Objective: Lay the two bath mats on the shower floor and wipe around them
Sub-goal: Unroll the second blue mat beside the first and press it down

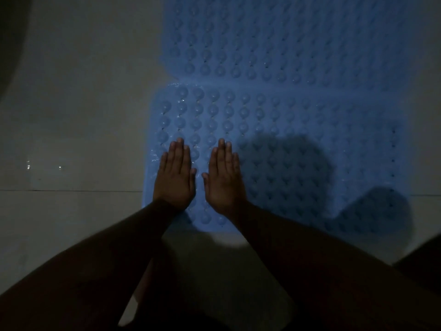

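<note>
Two blue bath mats covered in round bumps lie flat on the pale shower floor (78,111). The near mat (298,149) spans the middle of the view, and the far mat (298,37) lies just beyond it, their edges touching or slightly overlapping. My left hand (175,176) and my right hand (225,179) rest palm down, side by side, on the near mat's left part, fingers straight and held together. Neither hand holds anything. Water droplets glint on the mats' left bumps.
The scene is dim. A tile joint (71,191) runs across the floor left of the near mat. A dark curved shape (12,44) fills the top left corner. My shadow falls over the near mat's right half.
</note>
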